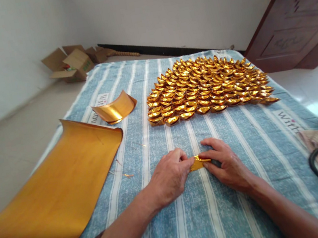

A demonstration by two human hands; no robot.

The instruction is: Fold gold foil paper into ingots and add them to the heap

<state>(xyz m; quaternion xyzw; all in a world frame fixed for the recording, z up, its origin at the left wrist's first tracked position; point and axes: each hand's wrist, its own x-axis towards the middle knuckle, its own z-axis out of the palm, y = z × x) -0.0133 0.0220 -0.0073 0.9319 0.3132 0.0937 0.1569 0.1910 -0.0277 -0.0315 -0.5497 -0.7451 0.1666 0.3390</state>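
Gold foil piece (199, 162) pinched between both hands, low on striped blue cloth (193, 211).
Small, shiny, creased, partly folded flat; left hand (169, 178) and right hand (227, 164) fingers closed on its ends. Rows of folded gold ingots (205, 86) lie beyond, gold sheet stack (54, 190) at left.

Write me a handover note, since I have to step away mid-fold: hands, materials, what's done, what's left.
Left hand: pinching the left end of a small gold paper on the cloth.
Right hand: pinching its right end; the piece is partly folded, low against the cloth.
Done: a large block of folded gold ingots laid in rows beyond the hands.
Materials: big stack of gold sheets at left, one curled loose sheet behind it.
Left: the piece in hand is not yet ingot-shaped, and the stack is unfolded.
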